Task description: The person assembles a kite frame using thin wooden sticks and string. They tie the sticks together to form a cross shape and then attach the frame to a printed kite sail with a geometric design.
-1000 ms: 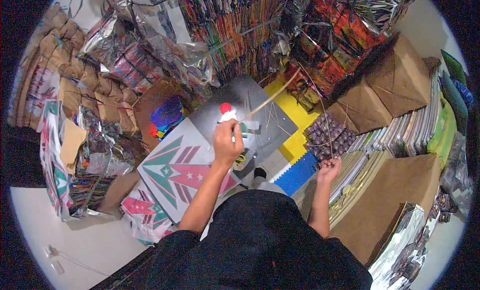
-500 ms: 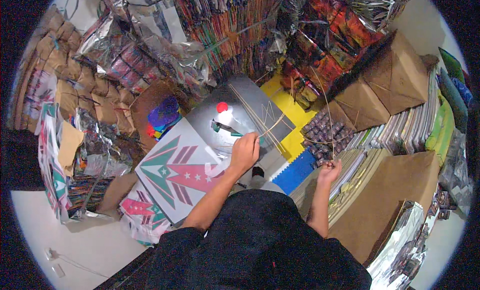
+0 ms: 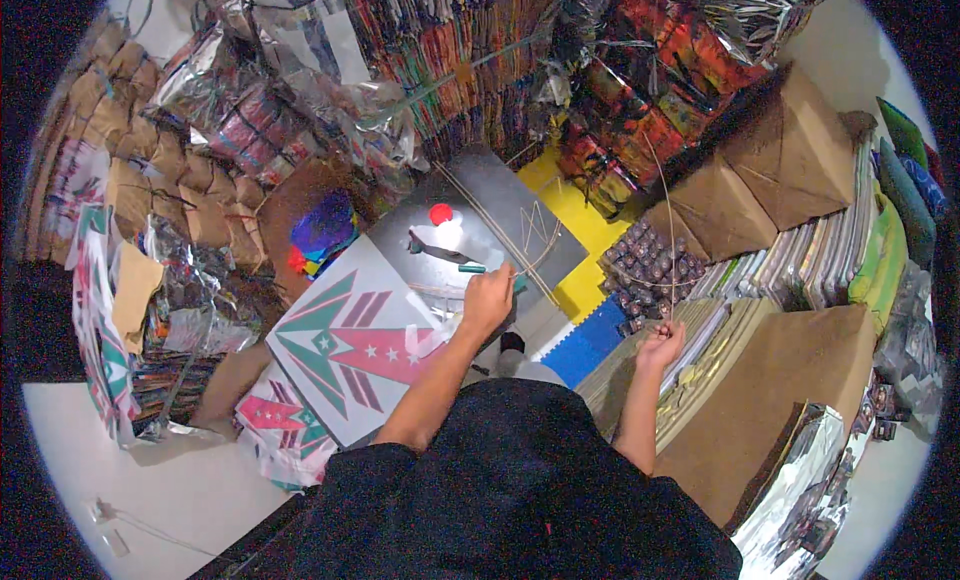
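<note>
My left hand (image 3: 488, 298) is closed near the front edge of a dark board (image 3: 480, 180), its fingertips pinching one end of a thin curved stick (image 3: 556, 236). Beside those fingers lies a small green-ended object (image 3: 470, 269), and past it a dark, blade-like strip (image 3: 435, 250). On the right, my right hand (image 3: 660, 347) is closed on a long thin stick (image 3: 671, 215), which rises upright with a slight bend. Several straight thin sticks (image 3: 490, 225) lie slanting across the board. A small red disc (image 3: 441, 214) sits at its far side.
At left lies a white sheet (image 3: 345, 355) with a green and red star design. Blue matting (image 3: 583, 342) and yellow matting (image 3: 585, 275) border the board. Dark cubes (image 3: 650, 265), stacked paper (image 3: 700, 355) and brown cardboard (image 3: 790, 380) crowd the right. Wrapped bundles (image 3: 470, 70) line the back.
The upper end of the stick in my right hand has swung rightward. My left hand has shifted slightly; the curved stick at its fingertips now bends more steeply. The blade-like strip and straight sticks have shifted left.
</note>
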`<state>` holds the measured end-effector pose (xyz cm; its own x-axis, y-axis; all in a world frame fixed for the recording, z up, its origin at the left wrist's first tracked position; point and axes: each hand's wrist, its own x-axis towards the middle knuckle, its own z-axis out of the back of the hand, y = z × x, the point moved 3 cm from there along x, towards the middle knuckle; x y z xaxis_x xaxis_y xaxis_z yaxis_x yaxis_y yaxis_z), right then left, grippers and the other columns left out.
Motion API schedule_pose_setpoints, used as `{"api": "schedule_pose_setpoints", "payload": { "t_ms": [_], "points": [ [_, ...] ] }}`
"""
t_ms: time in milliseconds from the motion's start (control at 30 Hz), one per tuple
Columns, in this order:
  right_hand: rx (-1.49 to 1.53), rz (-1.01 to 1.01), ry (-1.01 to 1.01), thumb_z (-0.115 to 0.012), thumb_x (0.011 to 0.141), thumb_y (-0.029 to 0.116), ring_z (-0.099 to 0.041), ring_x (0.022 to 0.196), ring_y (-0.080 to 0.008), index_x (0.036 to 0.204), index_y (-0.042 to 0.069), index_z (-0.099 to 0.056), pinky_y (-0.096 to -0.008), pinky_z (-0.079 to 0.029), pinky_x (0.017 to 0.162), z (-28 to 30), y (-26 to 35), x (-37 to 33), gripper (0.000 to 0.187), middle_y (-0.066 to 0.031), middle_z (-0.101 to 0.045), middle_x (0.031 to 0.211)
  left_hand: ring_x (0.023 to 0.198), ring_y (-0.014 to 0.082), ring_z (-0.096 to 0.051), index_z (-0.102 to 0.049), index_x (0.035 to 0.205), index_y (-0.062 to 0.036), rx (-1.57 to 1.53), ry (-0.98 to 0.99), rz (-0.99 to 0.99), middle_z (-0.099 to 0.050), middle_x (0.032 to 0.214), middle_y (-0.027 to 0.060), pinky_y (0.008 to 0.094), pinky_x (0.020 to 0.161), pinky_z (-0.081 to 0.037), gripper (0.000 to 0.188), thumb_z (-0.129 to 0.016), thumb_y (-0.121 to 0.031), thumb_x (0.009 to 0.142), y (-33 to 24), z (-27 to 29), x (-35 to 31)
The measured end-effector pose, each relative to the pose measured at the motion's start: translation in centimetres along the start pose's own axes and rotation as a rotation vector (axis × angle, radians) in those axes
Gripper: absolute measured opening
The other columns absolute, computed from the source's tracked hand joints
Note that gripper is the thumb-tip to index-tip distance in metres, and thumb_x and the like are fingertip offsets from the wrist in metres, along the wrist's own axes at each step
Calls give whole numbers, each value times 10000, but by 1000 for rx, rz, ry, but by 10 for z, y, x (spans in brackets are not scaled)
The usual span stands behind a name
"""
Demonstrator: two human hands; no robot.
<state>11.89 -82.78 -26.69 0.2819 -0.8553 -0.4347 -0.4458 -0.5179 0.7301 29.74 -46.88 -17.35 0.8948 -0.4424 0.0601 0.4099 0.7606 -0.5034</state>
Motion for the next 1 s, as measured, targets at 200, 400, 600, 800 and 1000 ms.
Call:
{"api": "schedule_pose_setpoints", "payload": {
  "t_ms": [200, 400, 600, 800, 1000],
  "points": [
    [-44, 13, -1, -572, 962, 149, -535, 681, -151, 1131, 107, -511, -270, -474, 566, -11, -7, -9, 184, -75, -589, 841, 985, 371, -645, -629, 1155, -19, -146, -203, -174, -687, 1063, 187, 450, 876, -517, 285, -640, -137, 895, 8, 21, -23],
    [-52, -56, 26, -612, 958, 189, -538, 701, -144, 1118, 108, -524, -270, -466, 551, -11, -27, -13, 200, -71, -580, 829, 942, 381, -632, -629, 1085, -25, -79, -138, 260, -644, 1008, 181, 475, 805, -511, 344, -721, -238, 831, 46, 48, -96],
    [-61, -65, 27, -626, 909, 90, -517, 687, -147, 1218, 66, -531, -270, -457, 568, -27, -35, -27, 324, -76, -584, 856, 928, 383, -634, -601, 1178, -69, 66, 44, 371, -599, 1051, 178, 481, 789, -525, 524, -790, -339, 770, 50, 50, -125],
    [-33, -61, 43, -642, 866, 37, -524, 710, -161, 1279, 42, -519, -276, -471, 614, -42, -40, -34, 431, -100, -594, 901, 949, 403, -650, -612, 1169, -64, 94, 102, 344, -621, 1061, 199, 514, 786, -534, 386, -702, -241, 838, 57, 31, -113],
    [-36, -72, 46, -631, 859, 27, -542, 703, -165, 1297, 49, -512, -274, -479, 612, -36, -40, -35, 454, -100, -604, 882, 883, 444, -653, -658, 1052, -27, -23, 84, 339, -651, 1000, 234, 526, 786, -526, 214, -595, -145, 885, 59, 22, -100]
  ]
}}
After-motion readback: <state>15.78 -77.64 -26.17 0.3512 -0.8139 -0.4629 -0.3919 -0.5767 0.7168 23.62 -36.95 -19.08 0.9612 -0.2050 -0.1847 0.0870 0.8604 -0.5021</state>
